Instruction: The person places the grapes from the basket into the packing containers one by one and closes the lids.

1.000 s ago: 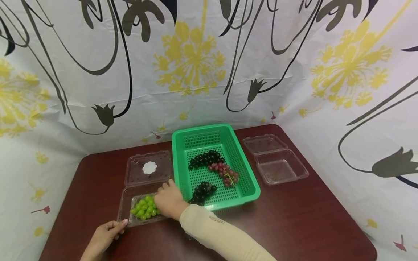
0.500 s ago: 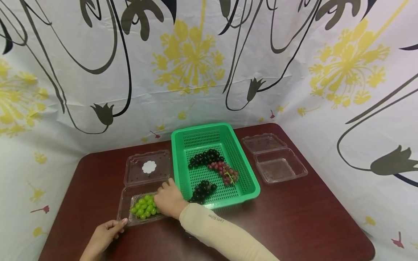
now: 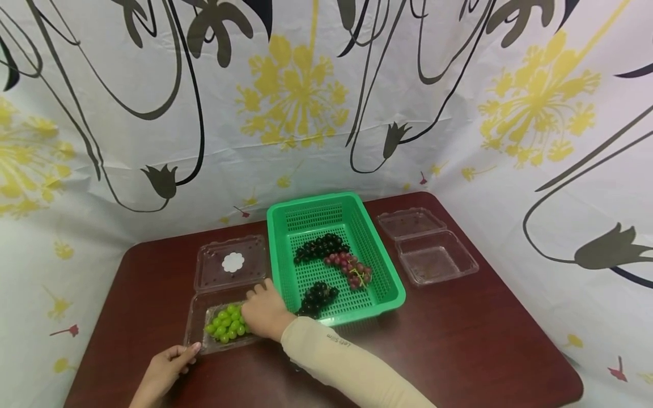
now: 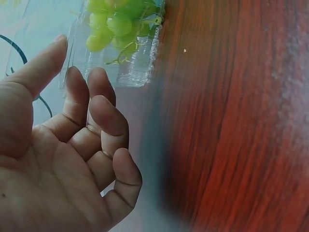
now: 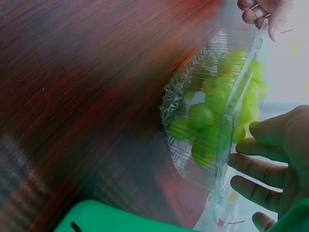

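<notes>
Can make out round green grapes in a ridged clear box only partly, behind the right hand, loosely spread; can't tell if touching. Pinching one box corner with the left hand.

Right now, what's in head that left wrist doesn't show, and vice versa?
Head only: the green basket with black grapes and red grapes, the right hand, the second clear container at the far right of the table, and the white label.

Left wrist only: the palm side of the left hand, plus bare stem on the green grapes.

Both: left hand, green grapes, the clear container they lie in, table.
</notes>
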Tool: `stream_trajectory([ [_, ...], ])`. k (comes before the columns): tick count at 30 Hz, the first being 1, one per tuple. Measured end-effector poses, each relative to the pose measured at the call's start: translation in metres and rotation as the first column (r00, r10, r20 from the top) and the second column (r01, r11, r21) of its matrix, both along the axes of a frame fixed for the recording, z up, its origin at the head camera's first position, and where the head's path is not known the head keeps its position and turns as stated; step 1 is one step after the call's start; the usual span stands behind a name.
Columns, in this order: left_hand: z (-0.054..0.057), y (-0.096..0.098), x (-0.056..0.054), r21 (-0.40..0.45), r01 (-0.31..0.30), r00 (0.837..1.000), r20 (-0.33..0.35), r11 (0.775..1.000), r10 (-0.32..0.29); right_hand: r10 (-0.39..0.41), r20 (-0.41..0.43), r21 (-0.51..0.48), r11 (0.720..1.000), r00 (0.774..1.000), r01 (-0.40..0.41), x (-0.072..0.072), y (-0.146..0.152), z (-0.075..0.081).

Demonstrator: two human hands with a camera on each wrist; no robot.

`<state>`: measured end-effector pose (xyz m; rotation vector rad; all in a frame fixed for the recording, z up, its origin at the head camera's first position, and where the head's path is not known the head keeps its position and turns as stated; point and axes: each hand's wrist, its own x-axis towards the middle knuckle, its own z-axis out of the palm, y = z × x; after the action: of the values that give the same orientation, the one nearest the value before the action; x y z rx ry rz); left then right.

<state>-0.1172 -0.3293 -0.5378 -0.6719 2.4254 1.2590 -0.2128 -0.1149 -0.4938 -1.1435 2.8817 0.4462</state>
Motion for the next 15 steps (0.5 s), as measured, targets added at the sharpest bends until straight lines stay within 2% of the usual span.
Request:
stream_trajectory([
  [7,0.001,0.003,0.002,-0.029,0.014,1.0,-0.002,0.999,-0.014,-0.001,0.001,-0.13,0.992,1.0,0.001,0.001,0.003,0.004],
  [11,0.001,0.003,0.002,-0.023,0.007,1.0,-0.011,1.0,-0.007,0.02,-0.052,-0.219,0.975,0.998,-0.031,0.001,0.006,0.007],
  [15,0.0,0.003,0.003,-0.02,0.006,1.0,-0.019,1.0,-0.006,0.029,-0.104,-0.255,0.966,0.994,-0.054,0.001,0.01,0.014],
])
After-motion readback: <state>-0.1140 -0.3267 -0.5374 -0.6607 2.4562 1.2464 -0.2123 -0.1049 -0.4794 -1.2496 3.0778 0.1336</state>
